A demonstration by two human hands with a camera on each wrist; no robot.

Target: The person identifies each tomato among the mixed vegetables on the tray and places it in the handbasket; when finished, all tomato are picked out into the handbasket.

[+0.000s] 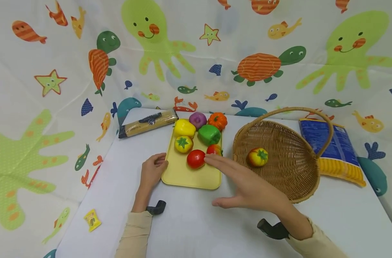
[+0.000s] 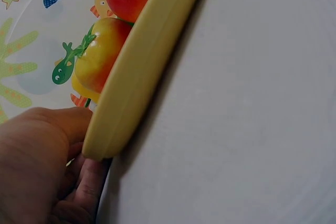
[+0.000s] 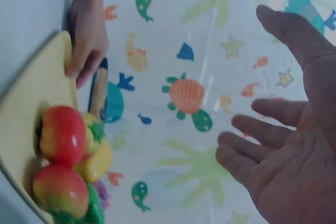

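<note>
My left hand (image 1: 153,170) pinches the left edge of a yellow tray (image 1: 179,179), thumb above and fingers beneath in the left wrist view. On the tray lie a red toy tomato (image 1: 196,159), a red-yellow toy fruit (image 1: 214,149), a yellow one with green leaves (image 1: 183,144), a yellow pepper (image 1: 184,127), a green pepper (image 1: 210,134), a purple onion-like piece (image 1: 197,120) and an orange pumpkin (image 1: 217,121). Over the tray's right side hovers my right hand (image 1: 250,188), fingers straight and thumb spread, holding nothing; the right wrist view shows its bare palm (image 3: 294,171).
Right of the tray, a wicker basket (image 1: 286,154) with a tall handle holds one red-yellow toy fruit (image 1: 258,157). Behind it lies a blue-and-yellow bag (image 1: 331,147). A spaghetti pack (image 1: 149,124) lies back left, a small yellow packet (image 1: 92,220) front left.
</note>
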